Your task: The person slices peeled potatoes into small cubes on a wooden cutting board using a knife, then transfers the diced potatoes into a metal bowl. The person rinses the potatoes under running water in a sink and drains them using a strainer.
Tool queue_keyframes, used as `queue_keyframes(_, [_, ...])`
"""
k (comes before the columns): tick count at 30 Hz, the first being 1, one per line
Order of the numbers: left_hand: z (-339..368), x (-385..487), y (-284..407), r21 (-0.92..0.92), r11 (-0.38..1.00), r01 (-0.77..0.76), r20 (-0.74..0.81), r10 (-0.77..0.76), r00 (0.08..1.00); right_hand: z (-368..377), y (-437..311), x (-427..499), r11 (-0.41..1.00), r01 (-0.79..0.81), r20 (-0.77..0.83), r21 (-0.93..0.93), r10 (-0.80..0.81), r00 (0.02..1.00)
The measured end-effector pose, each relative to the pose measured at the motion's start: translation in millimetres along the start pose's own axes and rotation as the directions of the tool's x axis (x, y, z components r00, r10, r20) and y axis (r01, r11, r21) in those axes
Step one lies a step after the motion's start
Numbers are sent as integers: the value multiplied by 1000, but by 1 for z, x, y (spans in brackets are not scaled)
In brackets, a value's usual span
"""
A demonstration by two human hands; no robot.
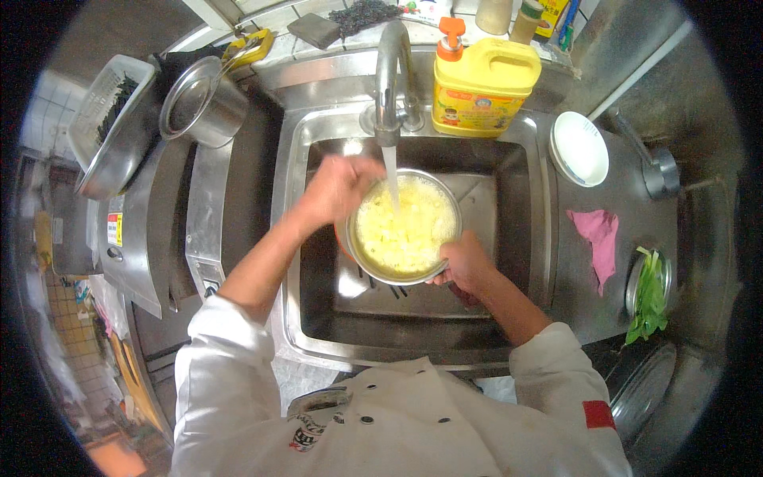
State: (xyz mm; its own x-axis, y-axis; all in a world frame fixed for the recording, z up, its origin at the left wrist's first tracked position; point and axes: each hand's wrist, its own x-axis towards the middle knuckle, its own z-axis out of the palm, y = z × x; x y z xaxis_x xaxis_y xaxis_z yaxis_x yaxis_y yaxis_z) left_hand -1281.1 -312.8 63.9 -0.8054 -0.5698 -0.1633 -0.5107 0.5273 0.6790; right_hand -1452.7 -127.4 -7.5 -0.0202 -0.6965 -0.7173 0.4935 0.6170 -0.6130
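A round metal bowl (400, 280) is held in the sink under the faucet (388, 89). Water runs from the spout into it. Inside the bowl, pale yellow chopped pieces (405, 229) lie in frothy water. My right hand (468, 262) grips the bowl's rim at its lower right. My left hand (343, 188) is blurred at the upper left of the bowl, close to its rim and beside the water stream. Its fingers look curled, but whether they touch anything is unclear. Part of an orange-red edge (343, 241) shows behind the bowl's left side.
The steel sink (417, 340) surrounds the bowl. Behind it stands a yellow detergent jug (486, 89) with an orange pump. To the right are stacked white bowls (581, 149), a pink cloth (598, 241) and leafy greens (650, 298). A metal pot (223, 113) stands left.
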Motion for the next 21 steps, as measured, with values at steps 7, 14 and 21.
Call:
queue_keyframes(7, [3, 101, -43, -153, 986, -66, -499, -20, 867, 0, 8, -10, 999, -8, -23, -32, 7, 1000])
queue_keyframes(14, [-12, 107, -37, -641, 765, 62, -166, -217, 962, 3, 5, -20, 999, 35, -27, 34, -34, 999])
queue_keyframes(21, [-2, 14, -10, -76, 967, 244, -285, -256, 924, -10, -2, -27, 996, 62, 90, 59, -67, 994])
